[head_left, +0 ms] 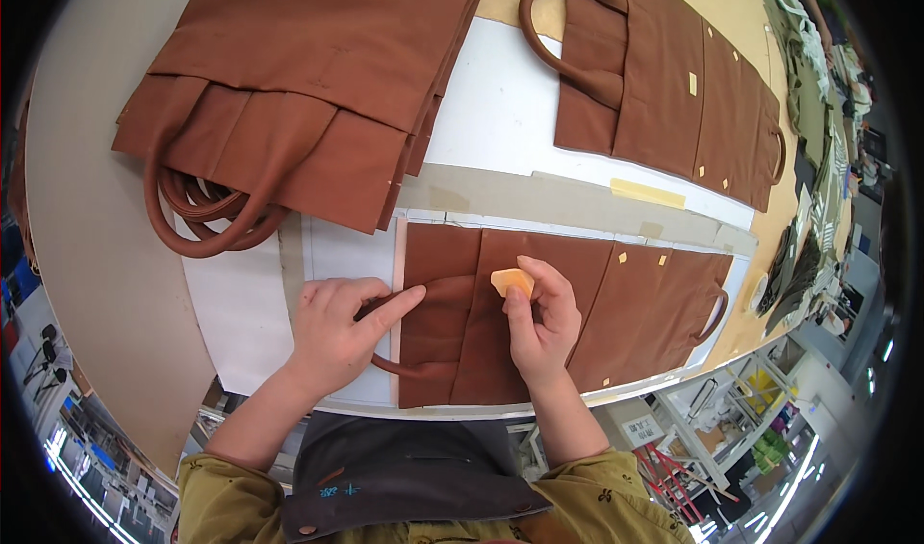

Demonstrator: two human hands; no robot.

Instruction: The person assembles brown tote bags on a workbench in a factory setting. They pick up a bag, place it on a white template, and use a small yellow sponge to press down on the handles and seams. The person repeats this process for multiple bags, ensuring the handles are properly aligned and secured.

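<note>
Our left hand (pixel 348 330) lies palm down over the curved handle (pixel 387 365) at the left end of the brown bag panel (pixel 496 351), which lies along the front edge of the worktop (pixel 106 226). Its fingers are bent and one digit stretches right over the panel; we cannot tell whether they are clamped on the handle or only rest there. Our right hand (pixel 545 327) stands over the middle of the panel, wrist toward the front edge, with thumb and fingers pinched together on a small pale orange piece (pixel 511 280).

At the far left, the stack of brown bag pieces (pixel 318 38) is cut off by the upper rim of our view; its lower layers are mostly hidden and its looped handles (pixel 192 246) overlap. Our left hand covers the bend of the handle, and our right hand covers part of the panel. The dark heap at the worktop's right end is hard to make out.

A broad beige stretch forms the worktop's left end. White surface gives our left hand room toward the stack. Beyond our right hand, a grey band (pixel 568 197) separates the panel from the second brown panel (pixel 659 87) at the far right. The front edge leaves only a narrow margin.
</note>
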